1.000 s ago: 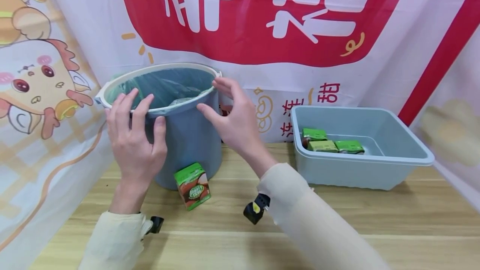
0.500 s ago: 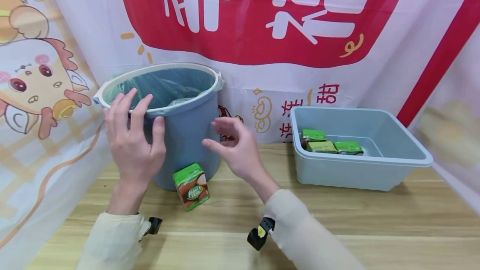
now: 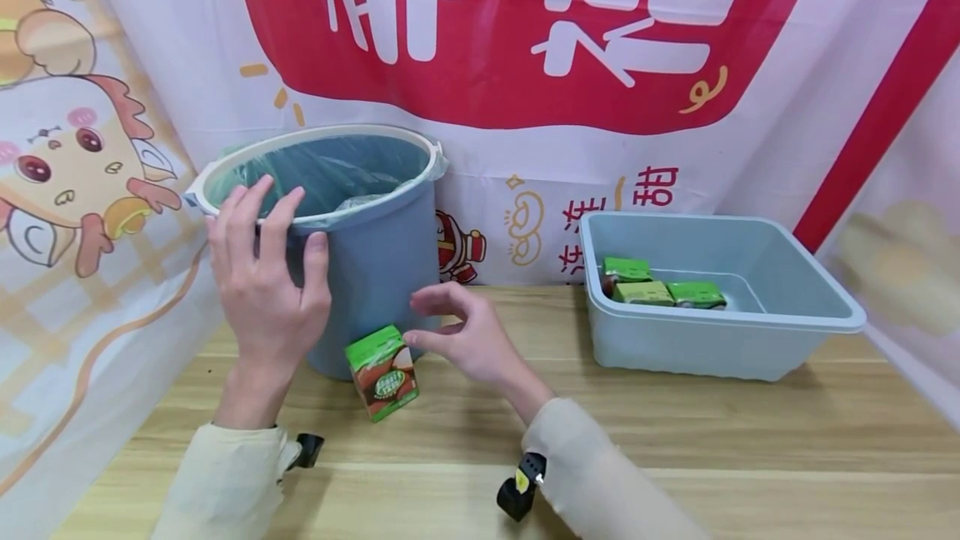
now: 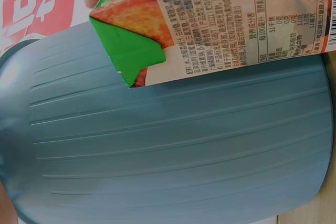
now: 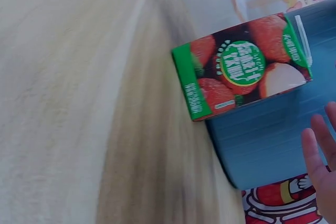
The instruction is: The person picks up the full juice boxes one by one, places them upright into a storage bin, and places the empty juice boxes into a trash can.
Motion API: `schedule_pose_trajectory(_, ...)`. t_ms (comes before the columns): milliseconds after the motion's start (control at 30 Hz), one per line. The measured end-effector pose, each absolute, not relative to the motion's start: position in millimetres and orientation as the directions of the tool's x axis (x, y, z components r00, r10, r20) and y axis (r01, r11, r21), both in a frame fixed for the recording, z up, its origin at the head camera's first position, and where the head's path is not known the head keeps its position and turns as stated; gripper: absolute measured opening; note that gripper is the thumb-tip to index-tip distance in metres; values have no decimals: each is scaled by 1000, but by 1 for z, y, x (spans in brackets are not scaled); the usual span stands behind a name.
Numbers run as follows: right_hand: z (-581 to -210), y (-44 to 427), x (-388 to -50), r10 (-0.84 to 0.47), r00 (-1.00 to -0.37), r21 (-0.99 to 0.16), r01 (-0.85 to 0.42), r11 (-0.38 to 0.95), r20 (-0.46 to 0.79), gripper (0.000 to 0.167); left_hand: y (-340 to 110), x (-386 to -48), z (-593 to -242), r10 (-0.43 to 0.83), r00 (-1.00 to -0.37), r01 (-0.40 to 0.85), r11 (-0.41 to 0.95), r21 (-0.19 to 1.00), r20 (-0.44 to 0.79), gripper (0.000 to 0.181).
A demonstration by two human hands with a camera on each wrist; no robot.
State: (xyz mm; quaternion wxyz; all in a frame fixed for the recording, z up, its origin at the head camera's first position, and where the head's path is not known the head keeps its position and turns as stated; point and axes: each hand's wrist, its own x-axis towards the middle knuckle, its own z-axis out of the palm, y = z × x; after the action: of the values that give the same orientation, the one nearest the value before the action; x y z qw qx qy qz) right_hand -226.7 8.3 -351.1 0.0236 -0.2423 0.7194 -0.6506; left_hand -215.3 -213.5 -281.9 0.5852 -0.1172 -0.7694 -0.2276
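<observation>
A green-topped juice carton [image 3: 384, 375] with red fruit pictures leans against the foot of a blue-grey trash bin [image 3: 375, 273]. Its straw shows in the right wrist view, where the carton [image 5: 241, 66] displays its front. My left hand [image 3: 266, 273] rests at the bin's near rim, fingers spread over the edge and thumb outside. My right hand [image 3: 468, 336] is just right of the carton, thumb and fingers apart, nothing between them; the thumb tip is close to the carton's upper corner. Whether it touches cannot be told. A thin plastic liner [image 3: 330, 169] lines the bin.
On the right stands a light-blue plastic tub [image 3: 697, 344] with 3 green-topped cartons [image 3: 645, 293] inside. A printed cloth [image 3: 495, 90] hangs behind, another at the left. Everything stands on a wood-grain table [image 3: 675, 440].
My right hand has left the bin's right rim and come down beside the leaning carton. My left hand stays at the near rim; bin, tub and cartons look unmoved.
</observation>
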Motion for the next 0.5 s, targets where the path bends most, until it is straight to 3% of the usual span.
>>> schedule_pose_trajectory(500, -361, -4, -222, -442, -873, -949, -289, 124, 208, 54, -214, -216, -282, -74, -283, 434, 879, 196, 956, 51)
